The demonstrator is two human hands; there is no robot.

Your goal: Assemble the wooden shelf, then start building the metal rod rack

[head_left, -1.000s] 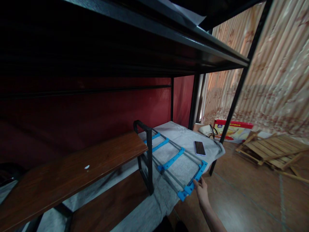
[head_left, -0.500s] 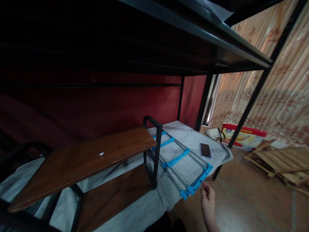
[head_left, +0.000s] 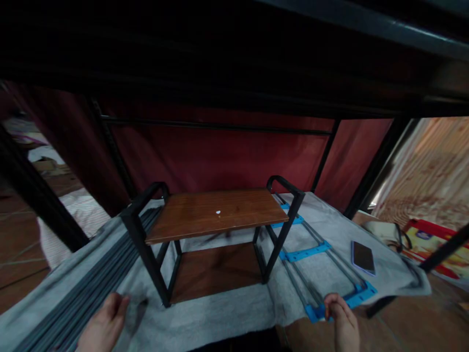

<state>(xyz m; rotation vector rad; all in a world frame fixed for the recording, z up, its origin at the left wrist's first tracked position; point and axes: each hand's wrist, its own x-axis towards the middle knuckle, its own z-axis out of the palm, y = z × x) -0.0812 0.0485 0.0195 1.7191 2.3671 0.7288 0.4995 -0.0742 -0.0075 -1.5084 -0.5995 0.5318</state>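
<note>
My left hand [head_left: 104, 322] is at the lower left, beside a bundle of long grey rods [head_left: 106, 266] on the grey cloth. Its thumb stands a little apart from the bent fingers, and no object shows between them. At the lower right, my right hand [head_left: 342, 320] has its fingers curled together in front of the near end of a flat frame. Blue connector bars [head_left: 308, 251] join grey tubes in this frame, which lies on the cloth. Whether those fingers grip the near bar or something small is hidden.
Between my hands stands a two-tier wooden shelf [head_left: 220, 227] with black metal legs. A phone [head_left: 362, 257] lies on the cloth to the right. Black posts and a low dark panel [head_left: 220, 58] overhead surround the area. A red and yellow box [head_left: 436, 244] is on the floor.
The view has swung left, and the shelf now sits mid-frame. My left hand and the grey rods have come into sight. My right hand now overlaps the near end of the blue-jointed frame.
</note>
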